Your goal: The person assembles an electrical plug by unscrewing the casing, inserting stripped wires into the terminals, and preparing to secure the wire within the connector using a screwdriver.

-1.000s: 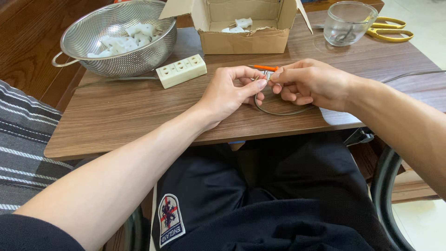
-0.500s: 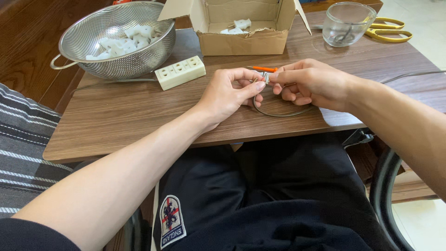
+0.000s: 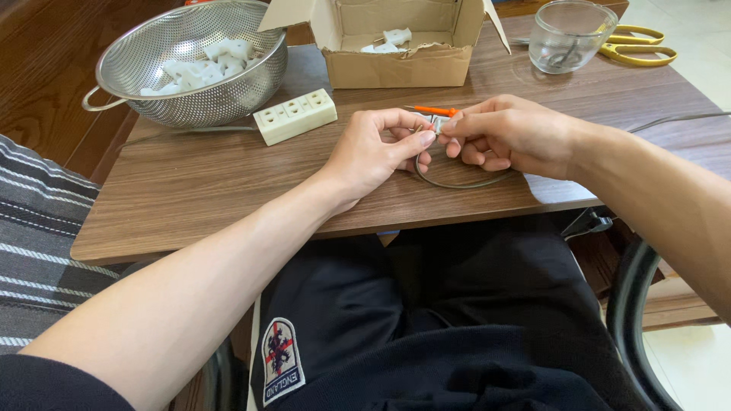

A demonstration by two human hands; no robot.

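while we sat at the wooden table (image 3: 190, 190), a metal colander (image 3: 190, 68) of white plastic parts stood at its far left, beside an open cardboard box (image 3: 396, 65) and a glass bowl (image 3: 567, 34). our left hand (image 3: 377, 148) and right hand (image 3: 510, 133) met at mid-table, fingertips of both pinched on a small white plug piece (image 3: 436, 124), a grey cable (image 3: 457, 181) looping beneath. a cream power strip (image 3: 295, 116), yellow scissors (image 3: 640, 47) and an orange screwdriver (image 3: 434, 111) lay nearby.
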